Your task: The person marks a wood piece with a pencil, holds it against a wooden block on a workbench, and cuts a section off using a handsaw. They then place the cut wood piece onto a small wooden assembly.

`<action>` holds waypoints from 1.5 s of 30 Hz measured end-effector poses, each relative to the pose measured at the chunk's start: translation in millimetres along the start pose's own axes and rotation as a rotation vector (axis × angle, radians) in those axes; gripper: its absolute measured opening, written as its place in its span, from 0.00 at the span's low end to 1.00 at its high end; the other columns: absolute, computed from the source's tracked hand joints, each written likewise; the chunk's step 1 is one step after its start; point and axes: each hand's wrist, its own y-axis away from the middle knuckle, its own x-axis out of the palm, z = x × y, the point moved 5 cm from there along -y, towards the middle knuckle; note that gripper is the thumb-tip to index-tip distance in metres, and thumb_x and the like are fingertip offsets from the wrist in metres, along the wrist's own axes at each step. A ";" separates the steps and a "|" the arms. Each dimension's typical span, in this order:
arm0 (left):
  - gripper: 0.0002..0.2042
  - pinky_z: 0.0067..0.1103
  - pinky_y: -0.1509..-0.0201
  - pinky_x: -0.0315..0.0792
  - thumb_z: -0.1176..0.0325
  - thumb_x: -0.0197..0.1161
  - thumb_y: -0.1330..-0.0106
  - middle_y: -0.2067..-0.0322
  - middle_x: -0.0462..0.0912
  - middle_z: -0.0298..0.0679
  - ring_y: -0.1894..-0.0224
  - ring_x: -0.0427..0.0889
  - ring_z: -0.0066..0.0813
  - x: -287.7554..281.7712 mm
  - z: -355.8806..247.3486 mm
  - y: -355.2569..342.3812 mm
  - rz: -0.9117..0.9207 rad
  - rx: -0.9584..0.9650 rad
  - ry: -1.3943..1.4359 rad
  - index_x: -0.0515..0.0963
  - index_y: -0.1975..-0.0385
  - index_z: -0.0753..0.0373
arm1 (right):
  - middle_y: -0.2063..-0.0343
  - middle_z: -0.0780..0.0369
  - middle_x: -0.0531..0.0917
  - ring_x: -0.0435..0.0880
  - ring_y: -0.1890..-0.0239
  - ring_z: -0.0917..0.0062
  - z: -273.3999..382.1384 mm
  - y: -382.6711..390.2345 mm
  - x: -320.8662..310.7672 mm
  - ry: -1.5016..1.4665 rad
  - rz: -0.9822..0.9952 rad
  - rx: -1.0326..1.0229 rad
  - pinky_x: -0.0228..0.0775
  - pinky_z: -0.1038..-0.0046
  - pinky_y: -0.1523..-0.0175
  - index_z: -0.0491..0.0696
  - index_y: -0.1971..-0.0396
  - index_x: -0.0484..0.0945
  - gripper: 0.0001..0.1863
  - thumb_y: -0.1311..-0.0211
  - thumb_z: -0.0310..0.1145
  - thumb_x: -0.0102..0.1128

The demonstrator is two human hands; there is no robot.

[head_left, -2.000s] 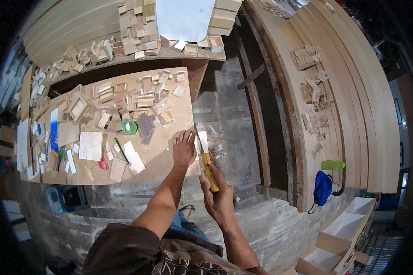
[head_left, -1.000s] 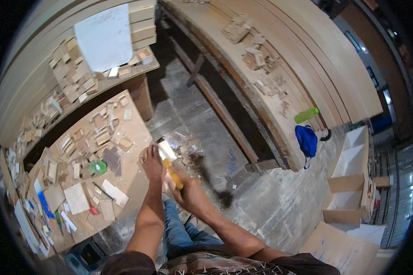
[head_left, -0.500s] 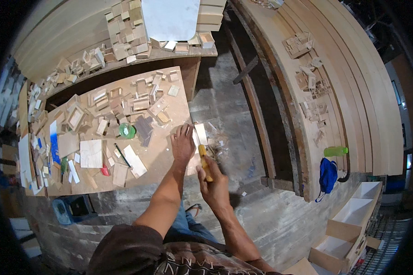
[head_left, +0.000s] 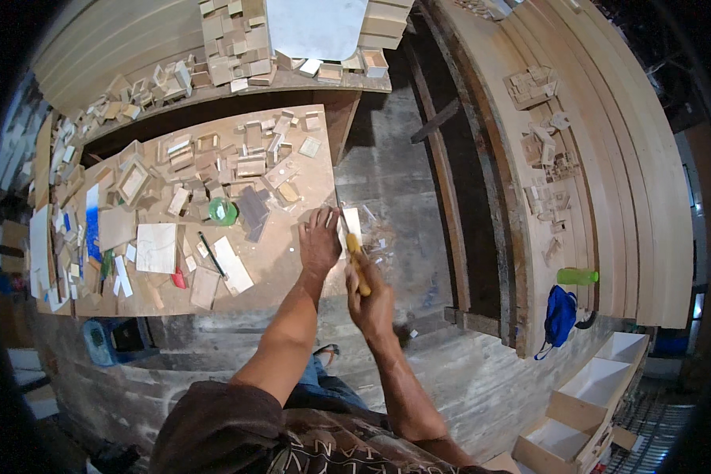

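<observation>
My left hand [head_left: 319, 241] rests with bent, spread fingers on the right edge of the plywood worktable [head_left: 292, 268]; whatever lies under the fingertips is hidden. My right hand [head_left: 367, 296] is closed round a yellow-handled tool [head_left: 354, 246], held at that edge just right of my left hand. A pale flat piece [head_left: 351, 222] shows beyond the handle; whether it is blade or wood I cannot tell. Small wooden boxes [head_left: 251, 164], a green cup [head_left: 220, 210], a dark pencil-like stick [head_left: 212, 257] and board offcuts [head_left: 156, 247] lie left of my hands.
A back shelf [head_left: 284, 88] holds wooden pieces and a white board. At right, a long bench [head_left: 513, 268] carries planks, a green bottle [head_left: 577, 276] and a blue bag [head_left: 559, 312]. Open boxes [head_left: 596, 371] stand lower right. A blue object [head_left: 107, 341] sits under the table.
The view swung to the right and came back. My right hand with the yellow tool has shifted slightly forward along the table edge; my left hand stays at that edge.
</observation>
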 end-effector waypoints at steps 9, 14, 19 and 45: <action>0.28 0.37 0.42 0.62 0.71 0.63 0.41 0.41 0.74 0.34 0.35 0.68 0.33 -1.3 1.6 2.7 -0.047 0.074 0.020 0.73 0.37 0.56 | 0.59 0.43 0.87 0.89 0.53 0.66 75.9 52.7 -55.1 -0.027 0.080 0.152 0.79 0.68 0.51 0.38 0.42 0.76 0.19 0.28 0.30 0.60; 0.28 0.36 0.43 0.64 0.69 0.64 0.41 0.39 0.73 0.33 0.34 0.67 0.32 2.2 5.6 1.7 -0.049 0.081 0.022 0.74 0.37 0.55 | 0.60 0.42 0.86 0.89 0.54 0.63 51.3 -11.2 -28.6 -0.006 0.076 0.143 0.79 0.66 0.53 0.35 0.47 0.78 0.16 0.29 0.29 0.60; 0.25 0.38 0.41 0.64 0.69 0.61 0.37 0.37 0.73 0.35 0.31 0.65 0.33 4.5 2.7 2.8 0.011 0.049 -0.013 0.74 0.37 0.55 | 0.58 0.42 0.86 0.89 0.52 0.62 9.3 -39.1 10.7 -0.023 0.019 0.040 0.78 0.66 0.52 0.34 0.47 0.78 0.16 0.30 0.28 0.60; 0.27 0.37 0.41 0.62 0.72 0.63 0.41 0.40 0.73 0.34 0.34 0.68 0.34 -1.3 -3.2 -4.8 -0.104 0.023 0.063 0.73 0.38 0.56 | 0.52 0.48 0.86 0.84 0.50 0.74 -37.0 21.6 -1.2 -0.111 -0.057 -0.075 0.76 0.72 0.47 0.36 0.43 0.77 0.17 0.28 0.25 0.59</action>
